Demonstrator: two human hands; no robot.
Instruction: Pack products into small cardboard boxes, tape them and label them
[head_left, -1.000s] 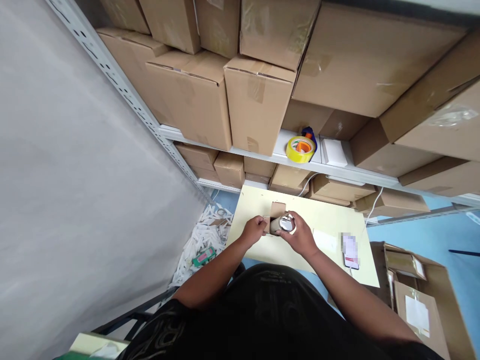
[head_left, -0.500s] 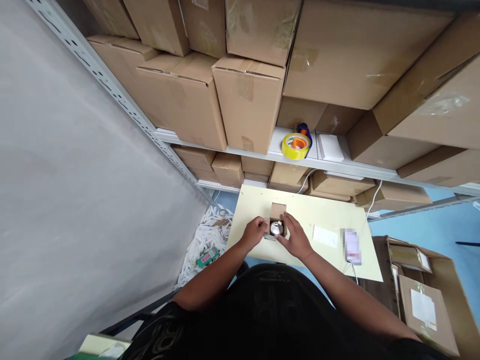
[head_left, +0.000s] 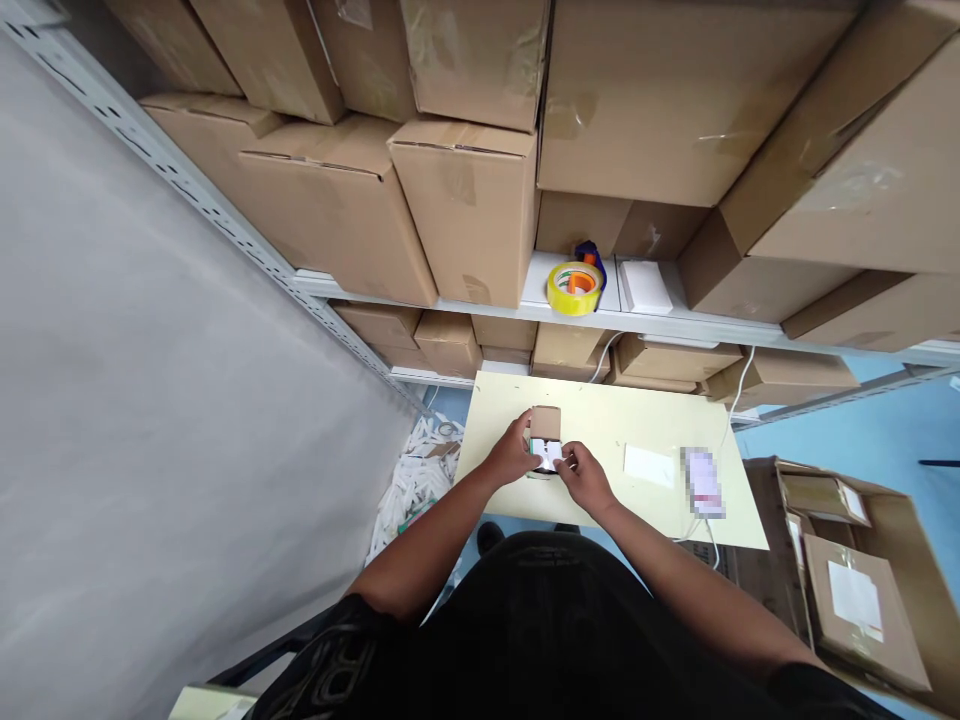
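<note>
A small cardboard box [head_left: 545,424] stands on the pale yellow table, its brown lid flap raised at the back. Two white side flaps [head_left: 546,453] are folded inward over its opening and hide the shiny round thing inside. My left hand [head_left: 513,452] wraps the box's left side, thumb on the left flap. From the right, my right hand [head_left: 586,474] has its thumb on the other flap and its fingers curled at the box's side.
White paper [head_left: 649,465] and a blurred-out phone-like item [head_left: 702,482] with a cable lie on the table's right [head_left: 600,410]. A yellow tape roll [head_left: 574,290] sits on the shelf among cardboard boxes [head_left: 465,210]. An open carton [head_left: 892,520] stands at right; white scraps [head_left: 412,475] cover the floor at left.
The white side flaps have been folded inward, covering the round shiny thing. My left hand has moved round the box's left side, and my right hand has lowered to its front right.
</note>
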